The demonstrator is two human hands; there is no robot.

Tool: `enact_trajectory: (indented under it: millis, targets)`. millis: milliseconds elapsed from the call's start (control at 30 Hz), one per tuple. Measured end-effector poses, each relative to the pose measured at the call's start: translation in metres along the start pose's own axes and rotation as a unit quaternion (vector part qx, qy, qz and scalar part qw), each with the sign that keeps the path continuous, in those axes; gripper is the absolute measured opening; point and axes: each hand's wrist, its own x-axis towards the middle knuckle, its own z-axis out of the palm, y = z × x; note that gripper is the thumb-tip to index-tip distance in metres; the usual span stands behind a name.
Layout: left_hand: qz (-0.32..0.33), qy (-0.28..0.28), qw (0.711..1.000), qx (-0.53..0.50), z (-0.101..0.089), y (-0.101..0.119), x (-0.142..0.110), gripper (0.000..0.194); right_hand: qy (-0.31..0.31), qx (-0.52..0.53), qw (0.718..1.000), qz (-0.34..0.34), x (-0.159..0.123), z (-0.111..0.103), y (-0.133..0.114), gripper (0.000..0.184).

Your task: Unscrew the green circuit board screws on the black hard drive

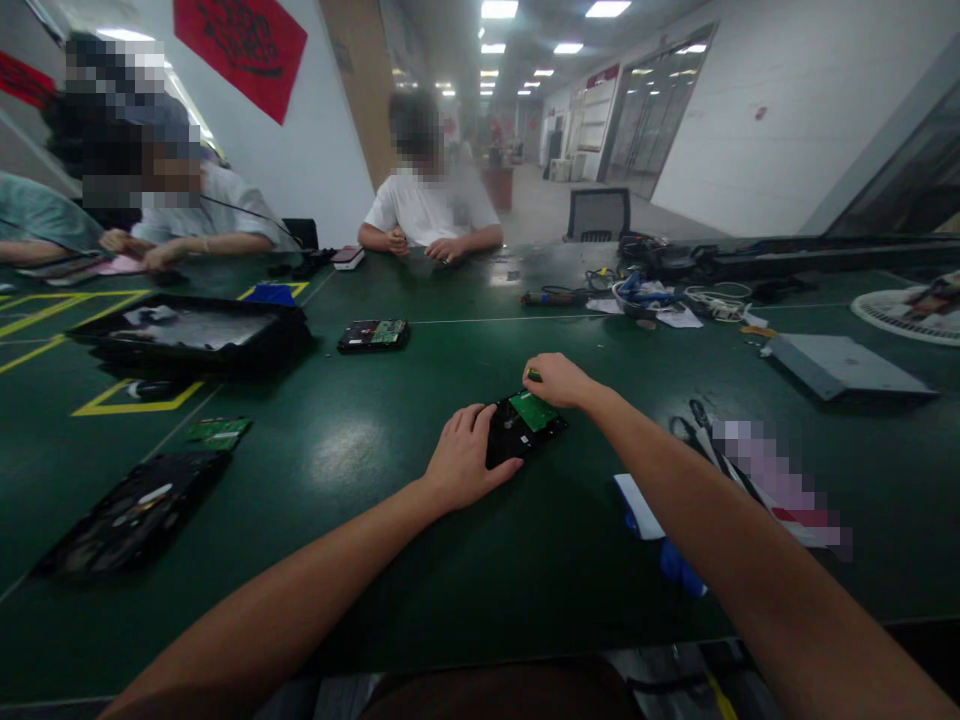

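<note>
A black hard drive [525, 425] with a green circuit board facing up lies on the green table [375, 560] in front of me. My left hand [465, 458] rests on its near left end, fingers spread flat over the casing. My right hand [559, 380] is closed at the drive's far corner, pinching a small dark tool whose tip shows by the fingers; I cannot make out what it is.
Another hard drive [373, 335] lies further back. A black tray [187, 335] sits at the left, a dark tray [135, 515] at the near left, a loose green board [217, 432] between them. Scissors [694, 425], cables [645, 295] and a grey box [840, 365] lie right. Other people sit across the table.
</note>
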Motion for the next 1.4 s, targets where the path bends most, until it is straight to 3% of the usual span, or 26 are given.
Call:
enact_trajectory:
  millis: [400, 900, 1067, 1233, 1400]
  targets:
    - [0.006, 0.0, 1.0, 0.002, 0.0, 0.0, 0.0, 0.087, -0.026, 0.01, 0.999, -0.026, -0.004, -0.003, 0.011, 0.017]
    - [0.0, -0.006, 1.0, 0.008, -0.002, 0.001, -0.001, 0.088, -0.01, 0.027, 0.999, -0.019, -0.005, -0.009, 0.011, 0.016]
    - [0.01, -0.011, 1.0, 0.027, -0.004, 0.004, -0.007, 0.085, 0.069, 0.074, 0.991, 0.083, -0.008, -0.022, 0.02, 0.032]
    - [-0.016, -0.002, 0.998, 0.057, 0.0, 0.015, -0.01, 0.085, 0.125, 0.206, 0.959, 0.148, -0.015, -0.04, 0.026, 0.037]
    - [-0.021, 0.018, 0.998, 0.063, -0.002, 0.027, -0.007, 0.102, 0.204, 0.248, 0.941, 0.112, -0.024, -0.059, 0.016, 0.029]
